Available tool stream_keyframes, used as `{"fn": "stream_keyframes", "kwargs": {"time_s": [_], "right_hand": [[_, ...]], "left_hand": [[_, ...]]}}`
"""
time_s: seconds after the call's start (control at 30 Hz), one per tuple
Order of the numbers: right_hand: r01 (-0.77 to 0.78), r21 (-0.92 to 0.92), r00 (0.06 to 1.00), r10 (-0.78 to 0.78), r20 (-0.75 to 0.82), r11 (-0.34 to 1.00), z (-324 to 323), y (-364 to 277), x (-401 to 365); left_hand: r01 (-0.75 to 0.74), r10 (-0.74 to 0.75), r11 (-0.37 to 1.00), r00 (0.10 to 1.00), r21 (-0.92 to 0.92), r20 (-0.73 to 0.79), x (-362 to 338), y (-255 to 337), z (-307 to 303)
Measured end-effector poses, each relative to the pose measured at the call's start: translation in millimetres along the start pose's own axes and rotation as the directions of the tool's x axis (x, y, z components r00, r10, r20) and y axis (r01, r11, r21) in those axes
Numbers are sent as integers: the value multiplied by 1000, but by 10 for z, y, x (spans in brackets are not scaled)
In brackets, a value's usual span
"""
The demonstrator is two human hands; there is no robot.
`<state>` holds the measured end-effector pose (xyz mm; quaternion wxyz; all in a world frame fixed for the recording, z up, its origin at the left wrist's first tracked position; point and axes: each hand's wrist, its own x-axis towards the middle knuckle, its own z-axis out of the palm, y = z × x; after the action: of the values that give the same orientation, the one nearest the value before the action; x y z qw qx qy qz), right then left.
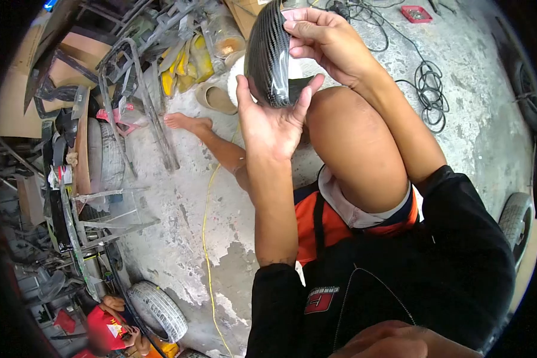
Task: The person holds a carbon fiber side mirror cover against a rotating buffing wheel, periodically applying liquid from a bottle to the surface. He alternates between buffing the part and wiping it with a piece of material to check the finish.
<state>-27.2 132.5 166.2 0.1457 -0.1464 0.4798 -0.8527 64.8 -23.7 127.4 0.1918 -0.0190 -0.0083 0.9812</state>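
Observation:
A glossy black carbon-fibre part (pixel 267 51), curved like a shell with a visible weave, is held up at the top of the head view. My left hand (pixel 271 125) cups its lower end, with thumb and fingers on either side. My right hand (pixel 328 45) grips its right edge between thumb and fingers. The part's upper end runs out of the frame. Behind it a round white fluffy thing (pixel 235 83) is partly hidden, and a slipper (pixel 216 98) lies beside that on the floor.
A yellow cord (pixel 207 238) crosses the concrete floor at my left. Black cable (pixel 429 89) lies coiled at the right, below a red tray (pixel 416 14). Metal frames (pixel 140 101), tyres (pixel 158 310) and scrap crowd the left. Another person in a red shirt (pixel 104 328) is at lower left.

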Motion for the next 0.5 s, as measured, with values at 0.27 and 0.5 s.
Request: {"fn": "stream_keyframes", "kwargs": {"time_s": [0.27,0.5], "right_hand": [[7,179,988,21,-151,984,-174,113,64],[2,203,992,23,-120,979,-153,114,34]], "left_hand": [[-34,53,985,993,171,-108,97,-28,62],[-32,57,984,989,175,-140,80,17,22]]}}
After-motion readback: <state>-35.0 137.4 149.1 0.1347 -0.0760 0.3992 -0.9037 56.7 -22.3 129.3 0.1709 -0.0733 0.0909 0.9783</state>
